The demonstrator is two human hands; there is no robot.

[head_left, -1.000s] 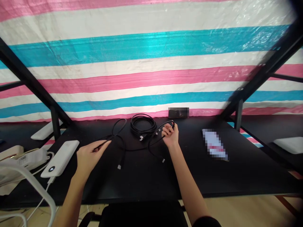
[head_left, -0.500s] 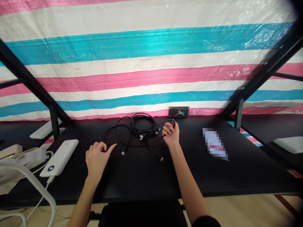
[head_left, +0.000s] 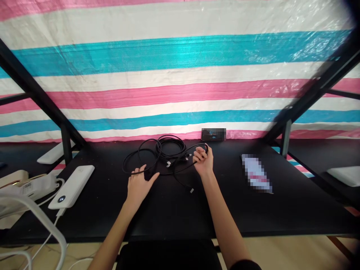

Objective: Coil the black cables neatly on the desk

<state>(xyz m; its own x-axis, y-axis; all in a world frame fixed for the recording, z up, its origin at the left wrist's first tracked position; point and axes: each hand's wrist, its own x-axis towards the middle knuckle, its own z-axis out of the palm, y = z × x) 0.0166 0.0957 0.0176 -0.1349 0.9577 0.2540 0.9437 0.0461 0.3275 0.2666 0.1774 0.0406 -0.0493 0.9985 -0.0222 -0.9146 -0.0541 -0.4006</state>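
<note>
Black cables [head_left: 165,152] lie tangled in loops at the back middle of a black table [head_left: 174,210], with several pale plug ends showing. My right hand [head_left: 203,160] is closed around one loop of cable at the right side of the tangle. My left hand [head_left: 140,183] rests on the table at the near left of the tangle, its fingers pinched on a cable there. One loose plug end [head_left: 191,190] trails toward me between my two hands.
A white power bank [head_left: 71,186] with a white lead lies at the left, beside a white power strip [head_left: 30,187]. A small dark phone [head_left: 213,134] stands at the back against the striped tarp. A blurred card [head_left: 256,174] lies at the right. Black frame struts rise on both sides.
My left hand has moved right along the table to the tangle and closed on a cable. The cable's left loop has been gathered inward. My right hand has kept its hold.
</note>
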